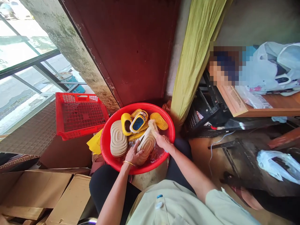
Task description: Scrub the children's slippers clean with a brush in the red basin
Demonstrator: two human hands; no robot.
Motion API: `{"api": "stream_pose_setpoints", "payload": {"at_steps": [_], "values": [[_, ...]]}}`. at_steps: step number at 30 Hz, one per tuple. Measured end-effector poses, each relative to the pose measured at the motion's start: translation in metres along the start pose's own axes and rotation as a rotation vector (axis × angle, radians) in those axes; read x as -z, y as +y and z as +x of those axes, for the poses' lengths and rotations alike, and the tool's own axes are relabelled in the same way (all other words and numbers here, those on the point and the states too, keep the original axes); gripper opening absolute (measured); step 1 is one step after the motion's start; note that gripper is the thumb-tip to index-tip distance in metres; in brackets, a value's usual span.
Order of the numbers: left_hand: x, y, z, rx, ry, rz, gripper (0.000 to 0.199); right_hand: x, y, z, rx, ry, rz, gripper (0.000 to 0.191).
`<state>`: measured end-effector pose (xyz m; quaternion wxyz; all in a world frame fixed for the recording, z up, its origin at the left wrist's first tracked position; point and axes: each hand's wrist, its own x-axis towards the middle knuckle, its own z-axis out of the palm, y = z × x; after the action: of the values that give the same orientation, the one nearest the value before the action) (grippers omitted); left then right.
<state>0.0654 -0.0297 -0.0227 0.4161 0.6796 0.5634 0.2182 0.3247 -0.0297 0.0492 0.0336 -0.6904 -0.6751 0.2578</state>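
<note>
A red basin (172,139) with water in it stands between my knees. My left hand (134,154) is closed on the edge of a beige shoe (147,144), whose ridged sole faces up. At the shoe's upper right, my right hand (162,141) is wrapped round a pale scrub brush (152,125). Another beige shoe (118,139) lies sole up at the basin's left side. Yellow shoes with a blue insole (139,124) sit at the back, and a yellow sole (158,121) leans at the right rim.
A red plastic crate (82,132) is to the left, above cardboard boxes (67,200). A maroon door (131,47) and a yellow-green curtain (192,62) are behind the basin. To the right is a wooden table (274,112) with plastic bags (276,84). Another person's foot shows at lower right.
</note>
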Motion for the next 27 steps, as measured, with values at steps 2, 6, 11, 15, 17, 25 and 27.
{"api": "stream_pose_setpoints", "payload": {"at_steps": [2, 6, 11, 15, 17, 25, 27], "values": [[0.000, -0.002, 0.001, 0.056, 0.024, 0.000, 0.079, 0.003, 0.002, 0.000, -0.024, -0.031, 0.044, 0.061], [0.001, 0.004, -0.004, 0.167, 0.139, -0.246, 0.075, -0.007, 0.001, -0.011, -0.005, -0.079, 0.079, 0.064], [0.007, 0.023, -0.012, 0.251, 0.101, -0.681, 0.084, -0.014, 0.002, -0.037, 0.050, -0.105, 0.151, 0.065], [0.017, 0.028, -0.015, 0.298, 0.088, -0.816, 0.077, -0.004, 0.016, -0.051, 0.071, -0.035, 0.253, 0.060], [0.022, 0.026, -0.015, 0.315, 0.107, -0.881, 0.071, -0.003, 0.023, -0.054, 0.036, 0.046, 0.312, 0.059], [0.030, 0.023, -0.015, 0.259, 0.158, -1.105, 0.063, -0.015, 0.001, -0.031, 0.035, 0.172, 0.851, 0.074], [0.029, 0.024, -0.016, 0.229, 0.170, -1.119, 0.064, -0.015, -0.016, -0.026, 0.086, 0.187, 0.960, 0.082]]}}
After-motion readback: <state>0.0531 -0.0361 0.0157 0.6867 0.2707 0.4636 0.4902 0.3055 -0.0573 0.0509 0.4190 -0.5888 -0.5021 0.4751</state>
